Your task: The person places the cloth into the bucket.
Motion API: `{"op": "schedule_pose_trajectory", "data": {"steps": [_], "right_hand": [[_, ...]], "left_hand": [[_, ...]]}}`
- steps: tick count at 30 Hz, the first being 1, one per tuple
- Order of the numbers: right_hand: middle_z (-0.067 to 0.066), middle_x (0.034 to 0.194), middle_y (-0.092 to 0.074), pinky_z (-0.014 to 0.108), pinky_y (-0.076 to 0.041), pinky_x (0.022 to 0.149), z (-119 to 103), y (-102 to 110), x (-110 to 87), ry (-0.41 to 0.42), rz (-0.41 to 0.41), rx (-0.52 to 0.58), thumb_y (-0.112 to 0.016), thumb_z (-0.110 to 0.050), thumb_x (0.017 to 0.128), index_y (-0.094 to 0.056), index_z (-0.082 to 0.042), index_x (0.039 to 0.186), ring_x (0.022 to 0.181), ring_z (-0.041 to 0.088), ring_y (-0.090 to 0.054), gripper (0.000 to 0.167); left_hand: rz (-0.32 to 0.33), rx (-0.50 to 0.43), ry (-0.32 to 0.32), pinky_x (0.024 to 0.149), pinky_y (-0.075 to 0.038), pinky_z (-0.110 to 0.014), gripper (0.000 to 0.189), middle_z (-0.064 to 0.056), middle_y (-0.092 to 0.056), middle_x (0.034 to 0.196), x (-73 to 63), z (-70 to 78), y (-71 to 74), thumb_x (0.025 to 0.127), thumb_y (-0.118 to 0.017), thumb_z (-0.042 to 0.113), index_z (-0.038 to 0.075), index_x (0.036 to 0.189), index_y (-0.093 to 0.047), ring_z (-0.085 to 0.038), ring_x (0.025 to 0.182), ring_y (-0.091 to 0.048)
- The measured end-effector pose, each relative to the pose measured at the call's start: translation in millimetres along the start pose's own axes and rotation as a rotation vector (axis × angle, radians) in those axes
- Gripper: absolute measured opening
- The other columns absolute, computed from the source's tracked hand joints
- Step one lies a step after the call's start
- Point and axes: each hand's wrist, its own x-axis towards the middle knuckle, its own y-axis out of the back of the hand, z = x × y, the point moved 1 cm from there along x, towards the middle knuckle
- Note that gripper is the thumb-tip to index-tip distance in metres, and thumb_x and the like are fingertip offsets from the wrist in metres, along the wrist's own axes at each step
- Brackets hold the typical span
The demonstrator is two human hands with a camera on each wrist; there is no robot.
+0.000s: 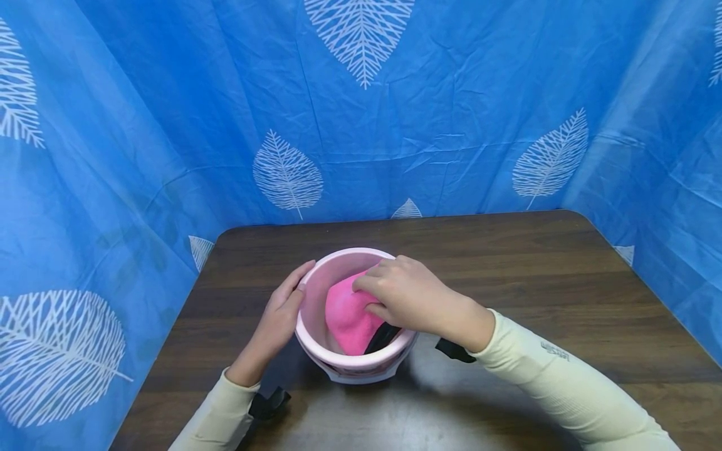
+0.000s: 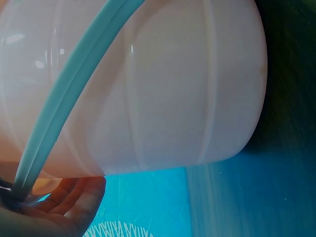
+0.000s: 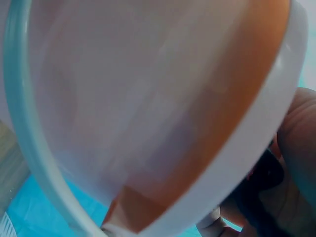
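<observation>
A pale pink plastic bucket (image 1: 351,369) stands upright on the table. My left hand (image 1: 282,307) holds its left side, thumb at the rim and fingers along the outer wall; in the left wrist view those fingers (image 2: 84,202) lie beside the handle's end. My right hand (image 1: 403,291) reaches over the right rim, with curled fingers gripping a bright pink, soft cloth-like item (image 1: 350,316) inside the bucket. Part of that grip is hidden behind the hand. Below the right thumb lies a black item (image 1: 382,337), its kind unclear.
The bucket's curved handle (image 2: 64,98) hangs across its outer wall. A dark wood-grain table (image 1: 536,282) extends around the bucket. Blue curtains (image 1: 429,113) with white leaf prints enclose the back and both sides. Black straps (image 1: 269,404) show at both wrists.
</observation>
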Motion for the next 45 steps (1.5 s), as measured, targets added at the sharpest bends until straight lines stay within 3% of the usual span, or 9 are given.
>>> {"op": "schedule_pose_trajectory", "data": {"steps": [21, 45], "right_hand": [[0.0, 0.098, -0.074, 0.041, -0.055, 0.089, -1.7, -6.9, 3.6, -0.022, -0.082, 0.013, -0.084, -0.023, 0.083, -0.075, -0.014, 0.111, 0.093, 0.02, -0.069, 0.031], [0.0, 0.096, -0.072, 0.039, -0.056, 0.086, -3.8, -11.0, 1.0, -0.041, -0.13, 0.029, -0.083, -0.026, 0.084, -0.075, -0.013, 0.109, 0.091, 0.019, -0.067, 0.029]], "left_hand": [[0.005, 0.001, -0.008, 0.114, -0.034, -0.047, 0.046, -0.019, -0.039, 0.158, 1.2, 0.0, -0.2, 0.109, -0.035, 0.01, 0.001, 0.154, -0.04, -0.032, 0.145, -0.037], [0.012, 0.017, -0.003, 0.115, -0.033, -0.049, 0.046, -0.017, -0.04, 0.157, 1.4, 0.0, -0.3, 0.109, -0.036, 0.01, 0.0, 0.153, -0.04, -0.033, 0.144, -0.039]]}}
